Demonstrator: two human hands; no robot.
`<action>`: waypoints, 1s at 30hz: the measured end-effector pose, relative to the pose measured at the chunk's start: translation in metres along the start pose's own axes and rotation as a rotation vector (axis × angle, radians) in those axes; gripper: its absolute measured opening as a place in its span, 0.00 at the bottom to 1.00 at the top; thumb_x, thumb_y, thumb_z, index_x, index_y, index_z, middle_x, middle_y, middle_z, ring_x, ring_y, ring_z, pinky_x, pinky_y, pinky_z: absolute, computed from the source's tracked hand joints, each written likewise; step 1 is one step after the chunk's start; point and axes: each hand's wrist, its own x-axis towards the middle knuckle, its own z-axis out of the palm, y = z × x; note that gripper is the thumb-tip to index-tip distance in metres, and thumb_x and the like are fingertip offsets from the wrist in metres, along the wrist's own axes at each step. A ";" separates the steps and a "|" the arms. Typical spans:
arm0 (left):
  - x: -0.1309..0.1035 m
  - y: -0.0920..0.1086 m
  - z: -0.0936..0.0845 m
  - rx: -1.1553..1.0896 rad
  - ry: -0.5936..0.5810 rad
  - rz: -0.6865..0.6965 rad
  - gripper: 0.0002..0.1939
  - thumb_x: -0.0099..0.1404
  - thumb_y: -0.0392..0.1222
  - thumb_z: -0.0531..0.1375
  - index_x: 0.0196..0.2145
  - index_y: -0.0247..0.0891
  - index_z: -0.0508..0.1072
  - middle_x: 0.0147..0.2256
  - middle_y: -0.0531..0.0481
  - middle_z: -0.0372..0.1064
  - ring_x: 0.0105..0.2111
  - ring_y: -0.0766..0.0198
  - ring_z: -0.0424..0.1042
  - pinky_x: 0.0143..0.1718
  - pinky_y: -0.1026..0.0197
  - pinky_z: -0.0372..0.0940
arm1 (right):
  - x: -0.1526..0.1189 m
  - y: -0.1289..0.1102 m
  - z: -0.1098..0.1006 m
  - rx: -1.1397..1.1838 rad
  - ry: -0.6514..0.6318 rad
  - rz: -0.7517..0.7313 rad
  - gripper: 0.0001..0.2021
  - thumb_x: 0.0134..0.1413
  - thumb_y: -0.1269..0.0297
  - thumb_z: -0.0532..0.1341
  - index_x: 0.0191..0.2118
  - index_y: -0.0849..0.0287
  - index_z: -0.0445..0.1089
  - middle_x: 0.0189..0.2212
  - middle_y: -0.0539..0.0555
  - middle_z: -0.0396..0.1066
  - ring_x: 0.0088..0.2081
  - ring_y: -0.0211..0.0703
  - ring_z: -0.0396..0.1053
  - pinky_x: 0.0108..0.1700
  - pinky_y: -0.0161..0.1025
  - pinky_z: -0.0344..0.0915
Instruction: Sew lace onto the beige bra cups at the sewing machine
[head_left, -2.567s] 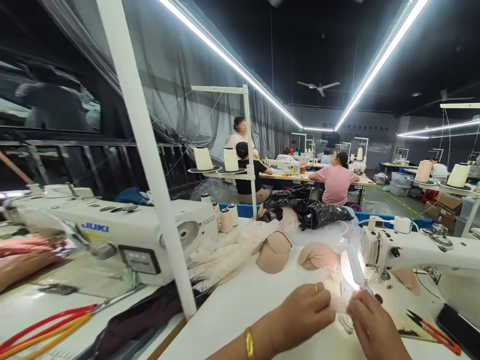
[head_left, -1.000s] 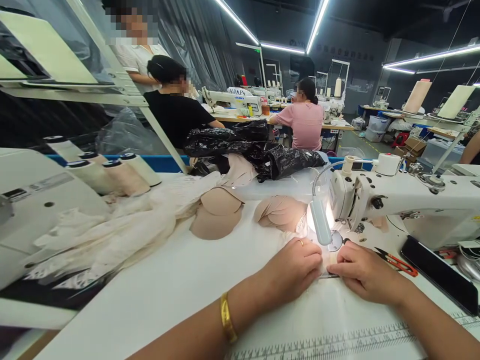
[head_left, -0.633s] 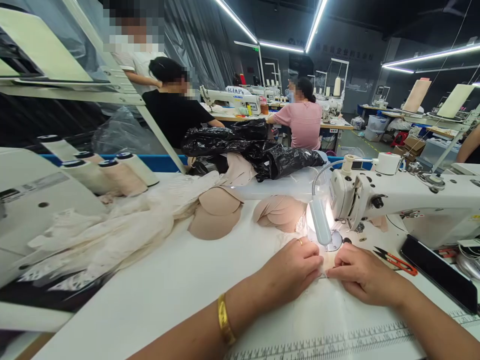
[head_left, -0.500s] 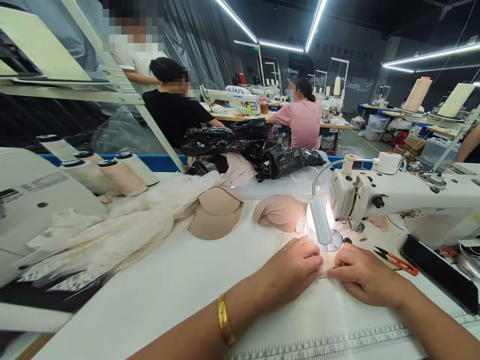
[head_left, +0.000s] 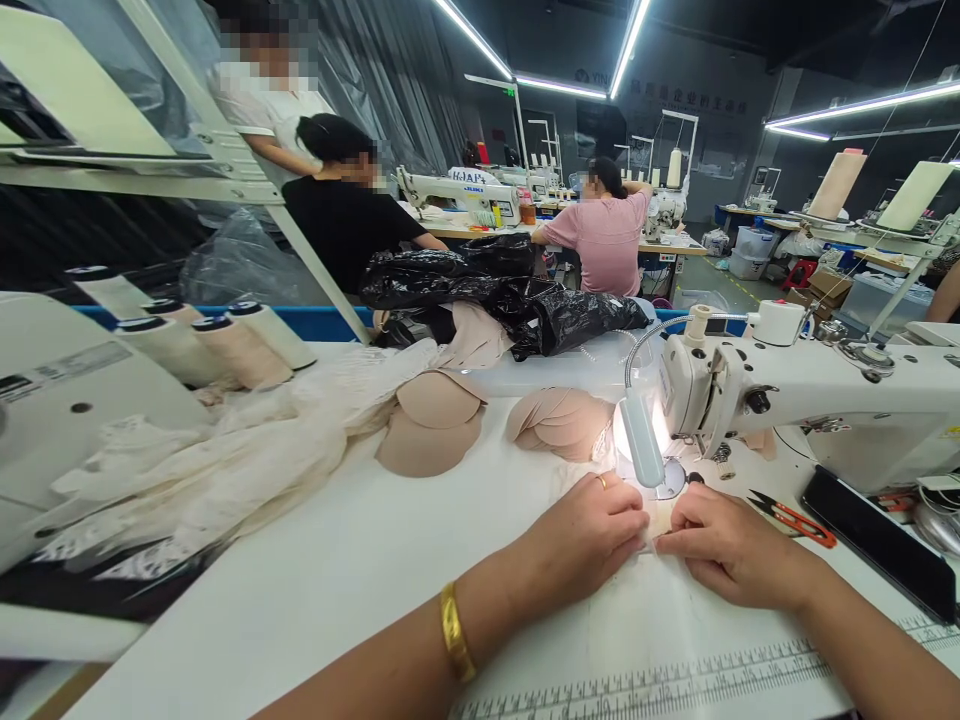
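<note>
Just in front of the lit needle area of a white sewing machine [head_left: 847,385], my left hand [head_left: 592,530] and my right hand [head_left: 731,545] pinch a thin pale fabric [head_left: 660,520] between them. Both hands have curled fingers, and their fingertips are close together. A small lamp [head_left: 641,440] shines just above the hands. Behind my left hand lies a fanned pile of beige cups [head_left: 559,420], with more beige cups [head_left: 431,425] further left.
Orange-handled snips [head_left: 795,520] and a black phone [head_left: 877,540] lie right of my right hand. A printed ruler [head_left: 675,685] runs along the near edge. Lace fabric [head_left: 247,470] and thread cones [head_left: 244,350] are at left; people sit beyond black plastic bags [head_left: 555,310].
My hands have barely moved and keep hold of the pale fabric. In the background, the person in pink has raised the right arm toward the head.
</note>
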 end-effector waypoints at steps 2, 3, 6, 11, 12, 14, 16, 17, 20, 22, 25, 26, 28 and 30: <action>0.000 -0.001 0.000 -0.007 -0.013 -0.003 0.08 0.74 0.33 0.55 0.40 0.38 0.74 0.40 0.49 0.74 0.34 0.61 0.64 0.37 0.56 0.59 | -0.001 0.001 0.000 0.002 -0.001 0.001 0.18 0.64 0.78 0.54 0.50 0.53 0.75 0.36 0.54 0.69 0.38 0.43 0.63 0.37 0.39 0.60; 0.000 -0.001 0.000 -0.011 -0.020 -0.003 0.08 0.74 0.33 0.55 0.40 0.38 0.74 0.40 0.49 0.74 0.34 0.61 0.64 0.37 0.56 0.58 | -0.001 0.001 0.000 0.005 -0.002 0.001 0.18 0.63 0.78 0.54 0.50 0.53 0.75 0.37 0.54 0.69 0.38 0.44 0.63 0.37 0.39 0.60; 0.000 -0.002 0.001 -0.027 -0.029 0.001 0.08 0.74 0.33 0.54 0.41 0.38 0.73 0.42 0.50 0.75 0.34 0.61 0.63 0.37 0.56 0.58 | 0.000 0.001 -0.001 0.014 -0.010 0.008 0.18 0.63 0.78 0.54 0.51 0.54 0.74 0.37 0.54 0.70 0.39 0.44 0.63 0.38 0.39 0.62; 0.002 -0.002 0.004 -0.039 -0.025 -0.006 0.08 0.74 0.32 0.54 0.35 0.38 0.70 0.40 0.51 0.74 0.33 0.62 0.63 0.37 0.56 0.57 | 0.003 0.000 -0.003 0.007 -0.033 0.073 0.14 0.68 0.74 0.54 0.51 0.55 0.72 0.36 0.54 0.69 0.40 0.45 0.63 0.40 0.40 0.63; 0.002 -0.003 0.005 -0.037 -0.023 -0.006 0.09 0.74 0.32 0.55 0.35 0.38 0.70 0.39 0.51 0.74 0.33 0.62 0.63 0.37 0.56 0.56 | 0.003 -0.001 -0.003 0.002 -0.031 0.087 0.14 0.68 0.73 0.54 0.52 0.55 0.72 0.36 0.54 0.69 0.39 0.45 0.63 0.39 0.40 0.62; 0.004 -0.003 0.006 -0.030 -0.012 -0.003 0.09 0.73 0.31 0.54 0.35 0.39 0.69 0.38 0.51 0.73 0.32 0.63 0.63 0.37 0.56 0.56 | 0.004 0.000 -0.002 -0.010 -0.029 0.110 0.14 0.69 0.73 0.53 0.52 0.55 0.72 0.35 0.54 0.69 0.39 0.45 0.63 0.38 0.40 0.62; 0.005 -0.005 0.008 -0.019 0.006 0.011 0.10 0.73 0.31 0.53 0.33 0.38 0.68 0.35 0.52 0.71 0.30 0.63 0.61 0.36 0.56 0.56 | 0.004 0.001 0.000 -0.027 -0.029 0.131 0.13 0.69 0.73 0.53 0.51 0.55 0.72 0.35 0.53 0.69 0.38 0.45 0.63 0.38 0.40 0.61; 0.006 -0.005 0.009 -0.014 0.015 0.017 0.11 0.73 0.31 0.53 0.32 0.38 0.67 0.34 0.52 0.70 0.29 0.63 0.59 0.36 0.56 0.55 | 0.004 0.002 0.002 -0.038 -0.029 0.143 0.13 0.69 0.73 0.53 0.49 0.55 0.73 0.34 0.53 0.68 0.38 0.45 0.62 0.37 0.41 0.60; 0.010 -0.008 0.010 -0.008 0.032 0.018 0.12 0.71 0.31 0.54 0.29 0.39 0.63 0.31 0.52 0.68 0.29 0.63 0.58 0.36 0.57 0.55 | 0.004 0.006 0.007 -0.062 -0.011 0.170 0.11 0.68 0.73 0.54 0.46 0.55 0.73 0.33 0.52 0.67 0.37 0.45 0.62 0.37 0.41 0.59; 0.012 -0.009 0.009 0.000 0.042 0.002 0.12 0.70 0.31 0.55 0.28 0.39 0.62 0.30 0.52 0.67 0.30 0.62 0.59 0.36 0.57 0.56 | 0.004 0.009 0.011 -0.068 0.022 0.179 0.11 0.68 0.73 0.54 0.47 0.55 0.73 0.34 0.52 0.67 0.37 0.45 0.63 0.37 0.41 0.59; 0.016 -0.011 0.010 0.034 0.030 -0.022 0.15 0.70 0.32 0.56 0.26 0.39 0.61 0.28 0.52 0.66 0.30 0.61 0.61 0.35 0.57 0.57 | 0.004 0.013 0.014 -0.078 0.067 0.199 0.12 0.66 0.74 0.55 0.48 0.54 0.72 0.34 0.52 0.66 0.36 0.45 0.63 0.36 0.41 0.59; 0.018 -0.013 0.011 0.046 0.022 -0.027 0.15 0.70 0.33 0.56 0.25 0.39 0.62 0.28 0.51 0.66 0.31 0.61 0.62 0.35 0.57 0.58 | 0.004 0.014 0.015 -0.083 0.075 0.205 0.13 0.65 0.74 0.55 0.48 0.54 0.72 0.34 0.52 0.66 0.36 0.45 0.63 0.35 0.40 0.58; 0.019 -0.016 0.013 0.064 0.007 -0.032 0.13 0.71 0.34 0.56 0.26 0.39 0.65 0.30 0.50 0.67 0.33 0.59 0.65 0.36 0.57 0.60 | 0.004 0.016 0.017 -0.095 0.081 0.216 0.13 0.65 0.74 0.55 0.48 0.54 0.73 0.33 0.52 0.66 0.36 0.45 0.64 0.34 0.40 0.58; 0.021 -0.020 0.016 0.078 0.018 -0.034 0.11 0.71 0.35 0.56 0.29 0.39 0.69 0.31 0.48 0.69 0.34 0.58 0.67 0.37 0.57 0.62 | 0.004 0.017 0.018 -0.107 0.089 0.226 0.13 0.66 0.74 0.54 0.48 0.53 0.73 0.32 0.52 0.66 0.35 0.45 0.64 0.33 0.40 0.57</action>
